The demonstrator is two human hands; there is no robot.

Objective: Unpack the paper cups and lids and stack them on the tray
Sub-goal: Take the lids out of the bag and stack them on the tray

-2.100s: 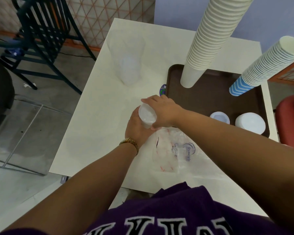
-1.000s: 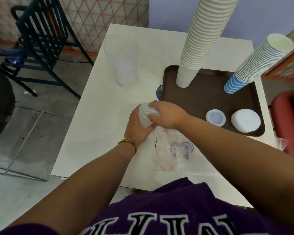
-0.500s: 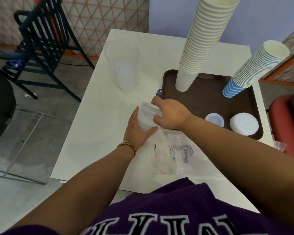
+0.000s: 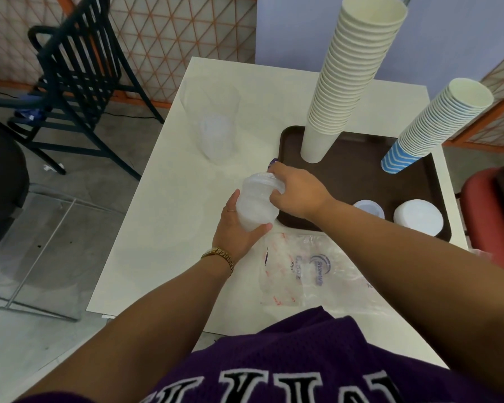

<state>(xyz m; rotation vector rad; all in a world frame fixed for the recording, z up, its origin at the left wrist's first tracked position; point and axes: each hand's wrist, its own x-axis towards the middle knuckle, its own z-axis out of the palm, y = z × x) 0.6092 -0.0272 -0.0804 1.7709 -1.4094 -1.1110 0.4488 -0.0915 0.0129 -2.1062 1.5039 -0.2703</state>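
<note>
— How far along?
— 2 cup stacks [image 4: 348, 82] and 2 lid piles [image 4: 418, 217] sit on the tray [image 4: 352, 175].
— What's left?
— Just off the tray's left edge, left hand [image 4: 236, 228] and right hand [image 4: 296, 193] both grip a wrapped lid stack [image 4: 255, 203].

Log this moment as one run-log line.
left hand: holds lid stack | right hand: grips stack top | tray: two cup stacks, two lid piles | empty bag: on table

Brown tray [image 4: 358, 181], cream cup stack [image 4: 349, 82], blue wavy-striped cup stack [image 4: 402, 158]
</note>
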